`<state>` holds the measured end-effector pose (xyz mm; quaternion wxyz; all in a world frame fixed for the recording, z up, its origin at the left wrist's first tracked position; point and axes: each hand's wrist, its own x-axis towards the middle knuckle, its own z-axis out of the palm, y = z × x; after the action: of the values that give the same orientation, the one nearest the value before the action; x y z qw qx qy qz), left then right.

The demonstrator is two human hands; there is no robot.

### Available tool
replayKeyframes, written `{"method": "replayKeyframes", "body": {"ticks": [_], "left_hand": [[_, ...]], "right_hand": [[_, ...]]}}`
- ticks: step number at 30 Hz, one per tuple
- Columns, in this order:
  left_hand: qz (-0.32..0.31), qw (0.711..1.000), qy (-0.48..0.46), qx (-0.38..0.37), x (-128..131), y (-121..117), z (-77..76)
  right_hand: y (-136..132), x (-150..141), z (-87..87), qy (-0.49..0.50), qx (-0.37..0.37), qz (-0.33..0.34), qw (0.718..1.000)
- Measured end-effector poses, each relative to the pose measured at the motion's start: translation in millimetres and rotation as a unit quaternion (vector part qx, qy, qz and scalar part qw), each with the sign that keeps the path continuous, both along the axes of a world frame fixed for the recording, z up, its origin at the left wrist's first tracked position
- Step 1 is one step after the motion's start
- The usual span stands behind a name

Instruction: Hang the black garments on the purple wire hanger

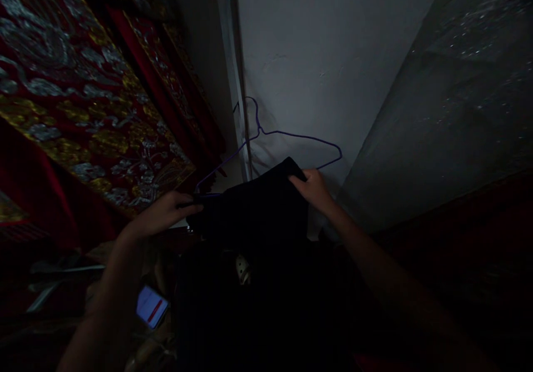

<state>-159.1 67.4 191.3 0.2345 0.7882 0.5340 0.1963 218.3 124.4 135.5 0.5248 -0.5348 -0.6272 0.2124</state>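
A dark garment (258, 211) is draped over the lower bar of a purple wire hanger (300, 135), whose hook hangs on a narrow upright rail. My left hand (172, 211) pinches the garment's left edge near the hanger's lower left corner. Its right upper edge is gripped by my right hand (310, 189), thumb and fingers closed on the cloth, just below the hanger's right arm. The cloth's lower part blends into the darkness, so its kind and length cannot be made out.
A red cloth with gold and silver embroidery (104, 94) hangs at the left. The metal rail (230, 33) runs down a pale wall (325, 44). A shiny sheet (449, 100) covers the right side. A lit phone (151, 306) lies low at the left, and a pale shoe with holes (242, 269) shows below the garment.
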Motion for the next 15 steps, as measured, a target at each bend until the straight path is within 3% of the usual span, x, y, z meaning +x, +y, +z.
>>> {"method": "replayKeyframes", "body": {"ticks": [3, 7, 9, 12, 15], "left_hand": [[-0.030, 0.999, -0.008, 0.005, -6.3, -2.7, 1.0], [0.026, 0.993, -0.005, 0.111, -14.2, 7.6, 1.9], [0.042, 0.991, -0.015, 0.128, -13.5, 15.3, 2.9], [0.028, 0.991, -0.035, 0.124, -2.6, 23.5, 6.0], [-0.005, 0.978, -0.076, 0.195, 20.4, 25.7, 13.6]], "right_hand": [[4.1, -3.4, -3.7, 0.008, -0.005, -0.001, 1.000], [5.1, -10.2, -8.7, 0.030, -0.017, 0.009, 0.999], [3.2, -10.7, -9.4, 0.041, -0.010, 0.010, 0.999], [-0.5, -8.6, -9.1, 0.040, -0.001, 0.001, 0.999], [-5.1, -11.4, -10.6, 0.040, -0.015, 0.017, 0.999]]}}
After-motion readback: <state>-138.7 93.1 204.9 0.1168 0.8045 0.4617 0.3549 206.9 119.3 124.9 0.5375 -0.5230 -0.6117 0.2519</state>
